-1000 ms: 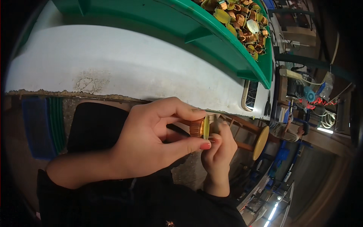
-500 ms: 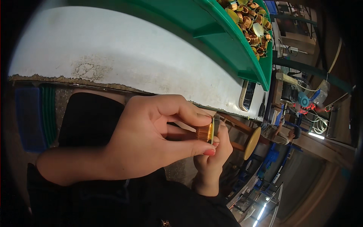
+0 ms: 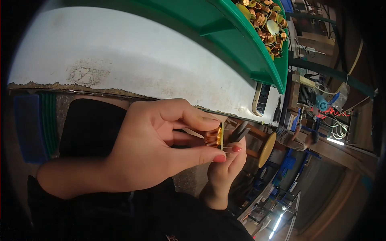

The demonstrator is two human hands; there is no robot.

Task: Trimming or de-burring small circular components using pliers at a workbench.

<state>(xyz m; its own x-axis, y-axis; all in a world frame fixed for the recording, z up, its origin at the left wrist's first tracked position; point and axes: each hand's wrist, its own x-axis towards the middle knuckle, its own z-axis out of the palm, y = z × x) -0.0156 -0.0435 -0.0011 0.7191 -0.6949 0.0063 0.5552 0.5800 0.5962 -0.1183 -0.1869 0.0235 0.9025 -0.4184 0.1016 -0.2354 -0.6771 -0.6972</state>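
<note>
My left hand [image 3: 155,142] pinches a copper-wound coil [image 3: 212,137] between thumb and fingertips. A thin yellowish disc forms the coil's right-hand side, and fine wire leads stick out from it toward my right hand. My right hand [image 3: 225,168] is closed around a dark grey tool [image 3: 240,131] with two prongs, whose exact kind I cannot make out. The prongs stand a little apart from the disc. Part of the right hand's grip is hidden.
Several similar coils [image 3: 265,28] fill a green tray [image 3: 241,48] on the worn white table [image 3: 169,68]. A phone [image 3: 261,99] lies by the table's edge. Beyond it are a round stool [image 3: 267,150], cables and a person [image 3: 301,140]. Blue and green crates [image 3: 30,126] stand at the left.
The dark tool has drawn away from the disc, so a gap and the wire leads now show. My left hand still holds the coil, slightly further left.
</note>
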